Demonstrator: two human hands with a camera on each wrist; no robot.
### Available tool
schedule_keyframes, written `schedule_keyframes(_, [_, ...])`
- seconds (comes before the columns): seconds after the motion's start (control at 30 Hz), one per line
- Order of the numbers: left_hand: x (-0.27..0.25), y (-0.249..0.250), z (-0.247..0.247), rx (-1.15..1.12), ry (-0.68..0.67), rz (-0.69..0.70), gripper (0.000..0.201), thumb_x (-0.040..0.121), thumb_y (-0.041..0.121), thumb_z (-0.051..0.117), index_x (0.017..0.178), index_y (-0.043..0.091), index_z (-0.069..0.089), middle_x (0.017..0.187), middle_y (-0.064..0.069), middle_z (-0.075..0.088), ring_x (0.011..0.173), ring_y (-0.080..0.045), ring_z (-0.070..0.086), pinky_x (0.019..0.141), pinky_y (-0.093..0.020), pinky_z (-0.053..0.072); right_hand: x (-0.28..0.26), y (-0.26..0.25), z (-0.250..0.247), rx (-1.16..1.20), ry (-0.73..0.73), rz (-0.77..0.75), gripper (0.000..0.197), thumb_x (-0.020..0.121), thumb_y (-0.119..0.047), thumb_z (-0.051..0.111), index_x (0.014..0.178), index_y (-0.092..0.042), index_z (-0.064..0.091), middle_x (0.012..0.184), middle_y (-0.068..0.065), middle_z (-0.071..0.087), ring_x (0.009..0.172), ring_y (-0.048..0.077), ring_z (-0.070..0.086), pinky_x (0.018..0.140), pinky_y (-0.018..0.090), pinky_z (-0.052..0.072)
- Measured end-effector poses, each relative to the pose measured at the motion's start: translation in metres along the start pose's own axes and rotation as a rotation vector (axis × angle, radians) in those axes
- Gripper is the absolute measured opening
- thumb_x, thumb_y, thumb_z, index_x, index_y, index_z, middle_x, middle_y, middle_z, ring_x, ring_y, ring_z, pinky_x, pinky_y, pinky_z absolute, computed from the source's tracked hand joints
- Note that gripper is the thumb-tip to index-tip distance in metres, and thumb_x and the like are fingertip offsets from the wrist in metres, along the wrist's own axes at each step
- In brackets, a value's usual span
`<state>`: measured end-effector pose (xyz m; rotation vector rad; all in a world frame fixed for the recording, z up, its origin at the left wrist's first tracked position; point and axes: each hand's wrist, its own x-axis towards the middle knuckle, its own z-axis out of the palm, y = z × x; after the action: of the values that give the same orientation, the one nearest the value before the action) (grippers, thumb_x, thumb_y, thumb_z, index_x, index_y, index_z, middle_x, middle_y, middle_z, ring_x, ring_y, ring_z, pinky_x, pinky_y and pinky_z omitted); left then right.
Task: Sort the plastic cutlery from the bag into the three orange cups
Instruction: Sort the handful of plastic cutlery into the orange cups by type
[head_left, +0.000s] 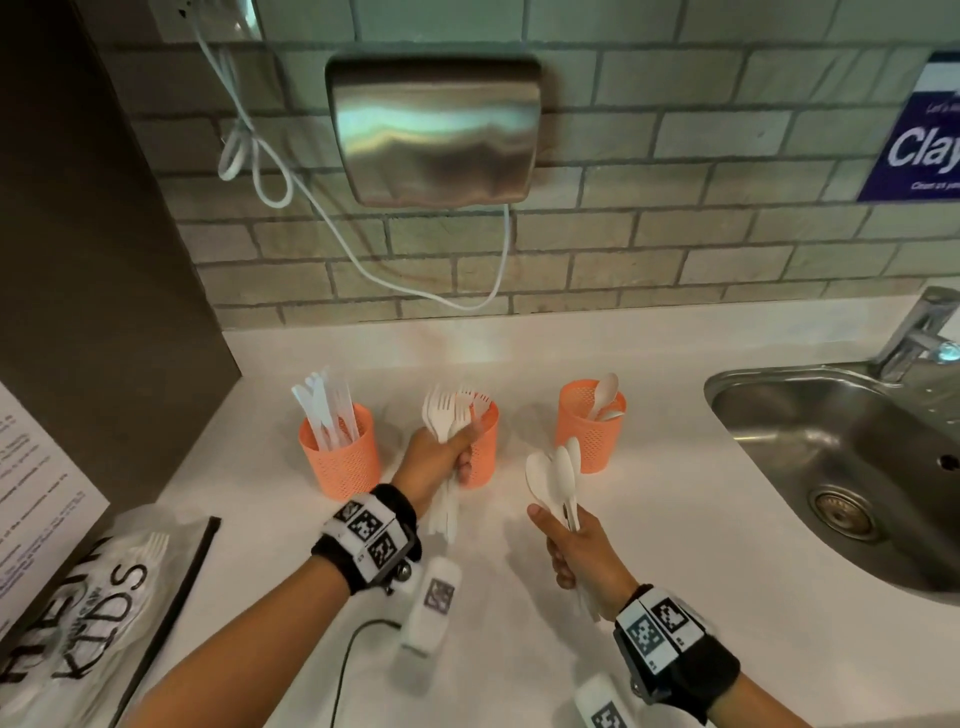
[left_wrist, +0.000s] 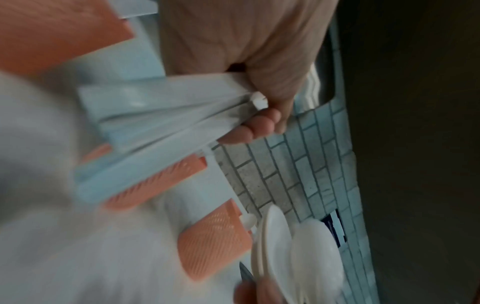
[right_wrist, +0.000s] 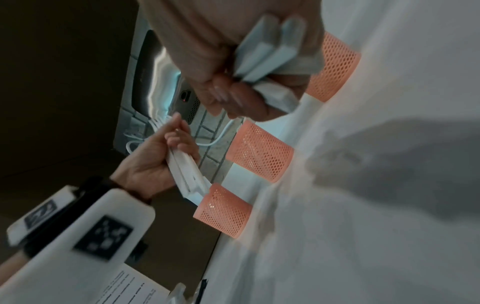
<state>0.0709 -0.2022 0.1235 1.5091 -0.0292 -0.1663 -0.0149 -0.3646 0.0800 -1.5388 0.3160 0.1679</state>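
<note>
Three orange mesh cups stand in a row on the white counter: the left cup (head_left: 340, 452) holds white knives, the middle cup (head_left: 485, 441) holds a fork or two, the right cup (head_left: 589, 423) holds spoons. My left hand (head_left: 441, 457) grips a bundle of white forks (head_left: 447, 413) just in front of the middle cup, tines up. My right hand (head_left: 582, 551) grips a bundle of white spoons (head_left: 556, 475), bowls up, in front of the right cup. In the left wrist view my fingers (left_wrist: 262, 123) curl round the fork handles (left_wrist: 168, 115); the right wrist view shows the spoon handles (right_wrist: 270, 51).
The clear printed bag (head_left: 88, 613) with more cutlery lies at the near left, beside a paper sheet (head_left: 31, 488). A steel sink (head_left: 841, 467) with a tap (head_left: 919, 332) is at the right. A metal dispenser (head_left: 436, 130) and a white cable (head_left: 363, 254) hang on the tiled wall.
</note>
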Motion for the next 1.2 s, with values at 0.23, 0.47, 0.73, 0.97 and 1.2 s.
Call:
schedule_keyframes(0.23, [0.056,0.067,0.016,-0.049,0.234,0.256,0.029,0.088,0.029,0.062,0.065,0.014,0.054,0.04,0.006,0.054,0.04,-0.005,0.049,0.049,-0.015,0.045,0.006,-0.009,-0.021,-0.09,0.021,-0.067,0.028,0.092,-0.025,0.055,0.07,-0.016,0.04,0.047,-0.004,0.033,0.032,0.005,0.028,0.035,0.017,0.026])
schedule_keyframes(0.47, [0.096,0.044,0.025,-0.096,0.308,0.179,0.028,0.086,0.03,0.065,0.064,0.014,0.056,0.038,0.006,0.054,0.037,-0.003,0.048,0.049,-0.017,0.044,0.015,-0.02,-0.043,-0.075,0.056,-0.111,0.03,0.092,-0.023,0.055,0.069,-0.016,0.037,0.043,-0.008,0.031,0.033,0.005,0.025,0.035,0.017,0.024])
schedule_keyframes(0.73, [0.107,-0.001,0.024,-0.099,0.317,0.089,0.021,0.076,0.009,0.075,0.093,0.01,0.063,0.075,-0.005,0.063,0.067,-0.017,0.06,0.07,-0.03,0.05,0.031,-0.017,-0.053,-0.046,0.105,-0.102,0.025,0.092,-0.023,0.056,0.071,-0.018,0.042,0.046,-0.007,0.03,0.035,0.005,0.024,0.036,0.017,0.022])
schedule_keyframes(0.97, [0.108,-0.012,0.022,0.215,0.268,0.245,0.025,0.08,0.007,0.069,0.095,0.024,0.058,0.091,-0.004,0.065,0.093,-0.019,0.06,0.093,-0.031,0.047,0.045,-0.015,-0.048,-0.047,0.157,-0.126,0.023,0.09,-0.022,0.058,0.077,-0.007,0.048,0.046,-0.002,0.038,0.034,0.005,0.031,0.036,0.017,0.026])
schedule_keyframes(1.2, [0.089,-0.005,0.022,0.599,0.249,0.43,0.035,0.095,0.015,0.048,0.129,0.01,0.053,0.138,-0.011,0.049,0.132,-0.025,0.043,0.107,-0.027,0.034,0.053,-0.013,-0.05,-0.171,0.253,-0.277,0.029,0.09,-0.023,0.057,0.066,-0.014,0.043,0.037,-0.005,0.044,0.031,0.008,0.039,0.041,0.02,0.035])
